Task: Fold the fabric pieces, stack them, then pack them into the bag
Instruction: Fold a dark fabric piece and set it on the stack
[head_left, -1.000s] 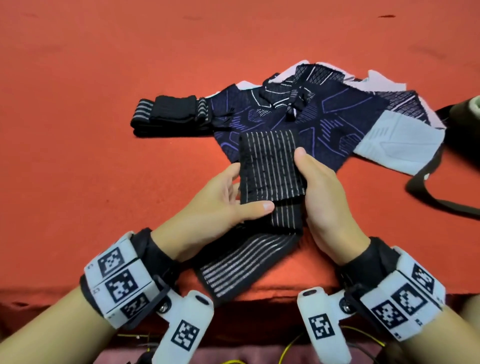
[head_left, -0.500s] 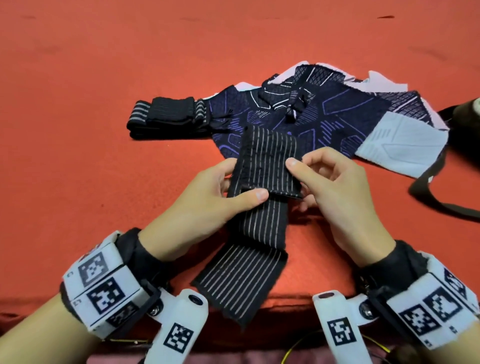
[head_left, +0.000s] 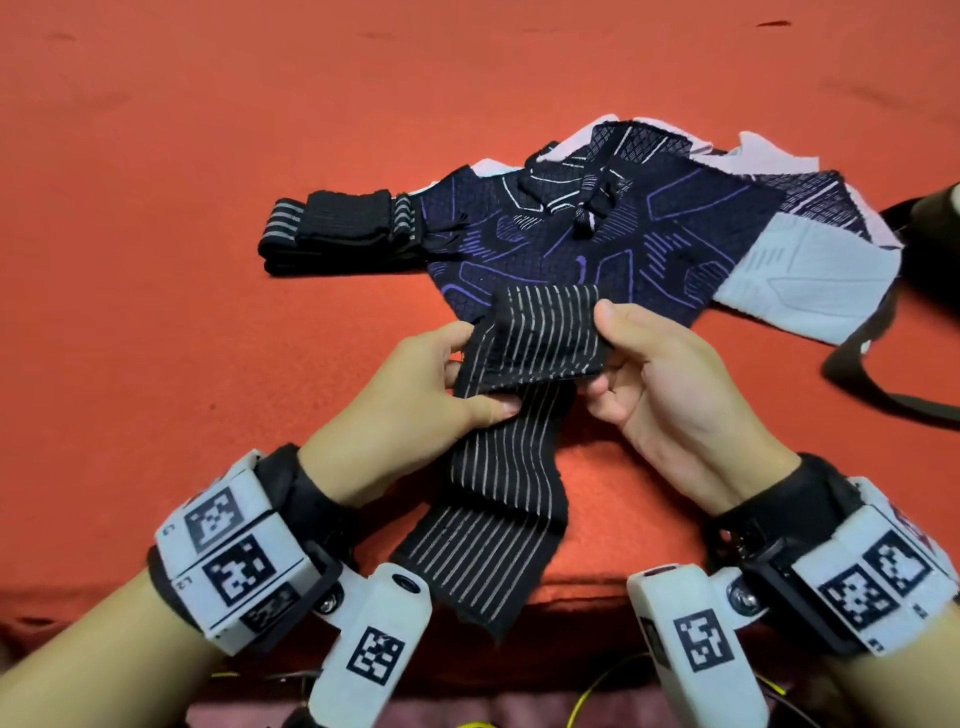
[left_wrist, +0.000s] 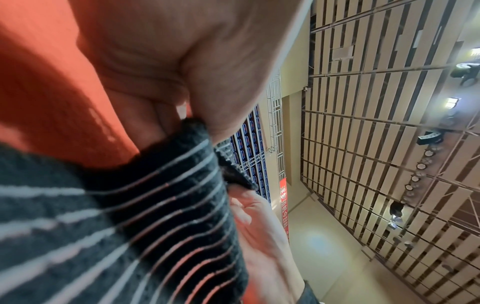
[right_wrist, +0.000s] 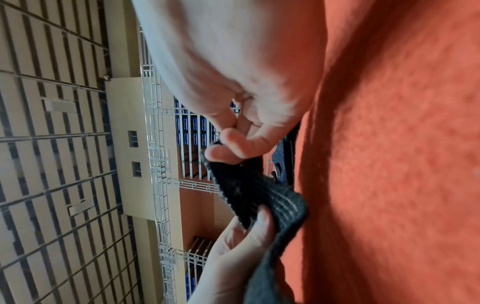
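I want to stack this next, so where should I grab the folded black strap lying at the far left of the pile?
Take the folded strap by its free left end, coming from the left with fingers under and thumb on top. The layers show at that end, so one pinch probably keeps them together, while its right end touches the patterned fabric pile.

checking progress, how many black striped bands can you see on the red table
2. One striped band is held between the left hand and right hand at the near edge. A folded band lies left of the patterned fabric pile, which may hide others.
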